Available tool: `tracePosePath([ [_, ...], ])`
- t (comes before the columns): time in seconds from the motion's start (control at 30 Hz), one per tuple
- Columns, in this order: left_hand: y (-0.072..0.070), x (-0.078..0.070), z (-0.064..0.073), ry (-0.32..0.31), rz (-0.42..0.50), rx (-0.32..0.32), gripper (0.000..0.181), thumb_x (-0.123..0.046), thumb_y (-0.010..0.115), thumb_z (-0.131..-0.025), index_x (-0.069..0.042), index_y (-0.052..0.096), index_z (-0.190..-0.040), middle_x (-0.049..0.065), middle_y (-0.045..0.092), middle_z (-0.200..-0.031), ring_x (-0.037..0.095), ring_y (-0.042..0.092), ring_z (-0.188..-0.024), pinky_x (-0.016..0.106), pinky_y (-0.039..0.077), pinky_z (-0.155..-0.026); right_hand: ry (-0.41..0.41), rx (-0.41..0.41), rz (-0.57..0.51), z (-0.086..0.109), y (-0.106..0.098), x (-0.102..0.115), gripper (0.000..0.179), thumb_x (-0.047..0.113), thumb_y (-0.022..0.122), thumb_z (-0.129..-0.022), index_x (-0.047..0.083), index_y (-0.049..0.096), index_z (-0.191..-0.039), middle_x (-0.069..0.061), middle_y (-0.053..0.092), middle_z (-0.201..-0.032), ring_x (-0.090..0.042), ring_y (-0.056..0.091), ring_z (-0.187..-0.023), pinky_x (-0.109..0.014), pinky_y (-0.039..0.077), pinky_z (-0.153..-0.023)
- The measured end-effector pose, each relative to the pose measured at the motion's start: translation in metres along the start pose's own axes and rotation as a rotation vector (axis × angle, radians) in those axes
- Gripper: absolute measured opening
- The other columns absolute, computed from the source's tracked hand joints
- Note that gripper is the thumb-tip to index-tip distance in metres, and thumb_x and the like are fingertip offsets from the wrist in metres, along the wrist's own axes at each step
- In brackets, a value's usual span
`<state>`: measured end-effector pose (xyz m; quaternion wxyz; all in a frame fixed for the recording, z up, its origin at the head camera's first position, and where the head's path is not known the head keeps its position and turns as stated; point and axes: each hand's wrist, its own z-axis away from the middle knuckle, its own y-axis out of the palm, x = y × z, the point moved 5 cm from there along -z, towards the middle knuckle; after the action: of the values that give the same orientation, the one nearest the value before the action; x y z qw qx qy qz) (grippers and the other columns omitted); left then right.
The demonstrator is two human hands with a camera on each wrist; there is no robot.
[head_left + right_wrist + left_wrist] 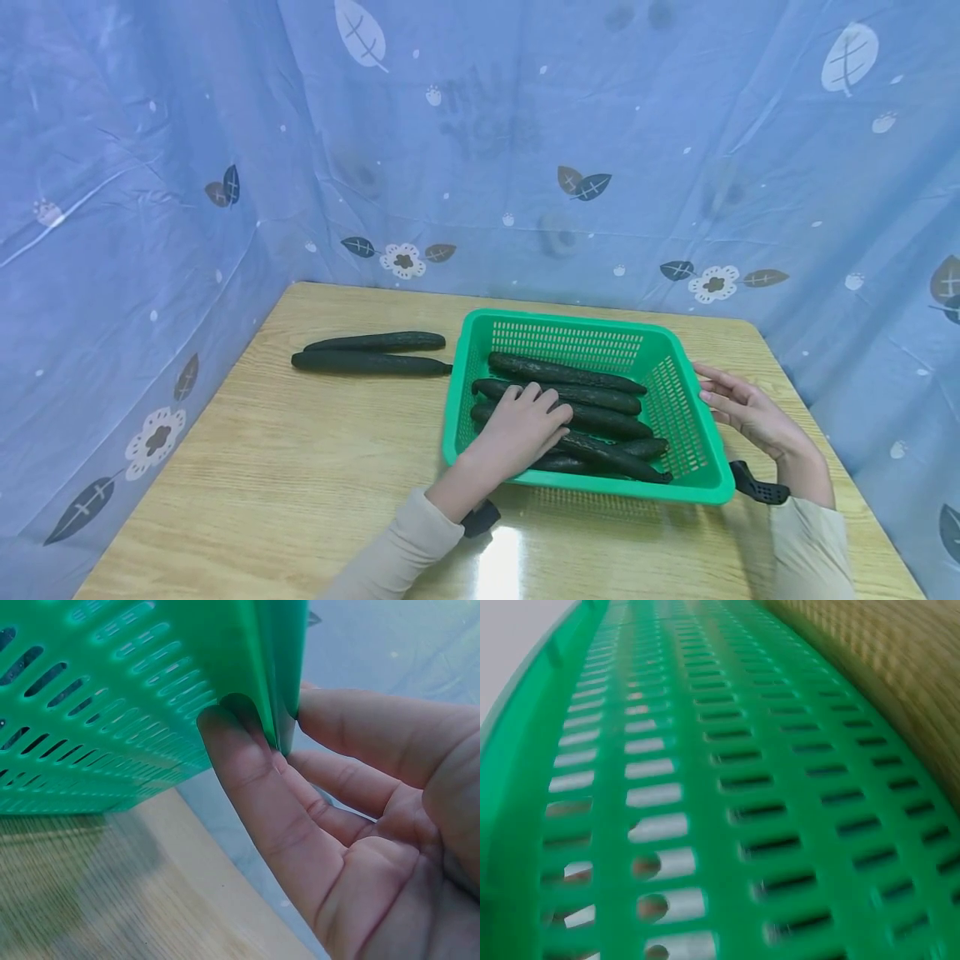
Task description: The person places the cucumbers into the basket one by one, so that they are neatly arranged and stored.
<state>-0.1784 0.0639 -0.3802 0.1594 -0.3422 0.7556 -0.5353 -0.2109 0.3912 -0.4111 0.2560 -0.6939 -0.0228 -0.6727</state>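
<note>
Seemingly arranging cucumbers (611, 422) beneath bent fingers of left hand (519, 429), unclear whether gripped, while pinching basket (600, 486) in right hand (757, 421), likely needing gentle nudges next.

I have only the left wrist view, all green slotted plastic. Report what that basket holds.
Observer: Several dark green cucumbers lie in the green plastic basket, by the head view.
Operator: Locate the right hand for me.
Observer: It holds the basket's rim, at the right end in the head view.
Operator: Now report any outside the basket.
Observer: Two more cucumbers lie side by side on the wooden table, left of it.
</note>
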Motion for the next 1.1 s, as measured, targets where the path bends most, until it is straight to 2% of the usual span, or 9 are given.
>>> tracePosePath([
  [0.07,-0.002,0.005,0.003,0.005,0.003,-0.033,0.013,-0.039,0.052,-0.094,-0.028,0.057,-0.098,-0.011,0.055,-0.093,0.013,0.050,-0.087,0.032,0.045,-0.081,0.000,0.001,-0.005,0.001,0.000,0.000,0.054,0.009,0.037,-0.101,0.002,0.011,-0.148,0.018,0.042,-0.126,0.010,0.048,-0.110,-0.013,0.045,-0.084],
  [0.23,-0.007,0.022,0.011,-0.005,0.032,-0.064,0.011,-0.037,0.053,-0.094,-0.027,0.057,-0.097,-0.010,0.054,-0.091,0.013,0.049,-0.086,0.032,0.045,-0.080,-0.003,0.015,-0.025,0.001,0.000,-0.002,0.054,0.008,0.036,-0.101,0.003,0.011,-0.148,0.018,0.043,-0.127,0.009,0.049,-0.111,-0.014,0.044,-0.084],
  [0.53,-0.017,0.069,0.020,-0.087,0.095,-0.181,0.009,-0.029,0.063,-0.089,-0.023,0.059,-0.095,-0.006,0.055,-0.090,0.017,0.050,-0.085,0.033,0.046,-0.073,0.029,-0.014,0.001,0.002,0.000,-0.002,0.055,0.011,0.038,-0.101,0.004,0.012,-0.148,0.017,0.042,-0.125,0.009,0.049,-0.108,-0.014,0.045,-0.084],
  [0.63,-0.015,0.087,0.026,-0.126,0.100,-0.177,0.010,-0.027,0.063,-0.089,-0.022,0.060,-0.098,-0.004,0.057,-0.094,0.018,0.052,-0.088,0.035,0.047,-0.072,0.032,-0.012,0.003,0.002,0.000,-0.003,0.055,0.011,0.038,-0.101,0.005,0.012,-0.149,0.017,0.041,-0.126,0.010,0.049,-0.109,-0.014,0.045,-0.084],
  [0.83,-0.008,0.123,0.042,-0.208,0.117,-0.134,0.012,-0.026,0.059,-0.092,-0.020,0.061,-0.102,-0.001,0.059,-0.101,0.023,0.052,-0.096,0.041,0.046,-0.078,0.009,0.009,-0.002,0.000,-0.001,-0.003,0.054,0.010,0.037,-0.101,0.005,0.012,-0.149,0.015,0.042,-0.127,0.009,0.048,-0.111,-0.013,0.044,-0.085],
  [1.03,0.000,0.152,0.059,-0.273,0.117,-0.166,0.014,-0.023,0.062,-0.090,-0.016,0.061,-0.103,0.001,0.059,-0.099,0.023,0.052,-0.093,0.041,0.045,-0.076,-0.008,0.018,-0.024,-0.001,-0.001,-0.002,0.053,0.008,0.036,-0.101,0.004,0.012,-0.148,0.015,0.044,-0.127,0.007,0.049,-0.111,-0.014,0.045,-0.086],
  [1.1,0.005,0.160,0.065,-0.293,0.120,-0.159,0.016,-0.023,0.062,-0.090,-0.017,0.061,-0.105,0.001,0.058,-0.102,0.024,0.052,-0.094,0.042,0.044,-0.077,-0.011,0.020,-0.033,-0.001,-0.001,-0.002,0.053,0.007,0.036,-0.101,0.003,0.012,-0.148,0.014,0.045,-0.127,0.006,0.050,-0.111,-0.015,0.045,-0.086],
])
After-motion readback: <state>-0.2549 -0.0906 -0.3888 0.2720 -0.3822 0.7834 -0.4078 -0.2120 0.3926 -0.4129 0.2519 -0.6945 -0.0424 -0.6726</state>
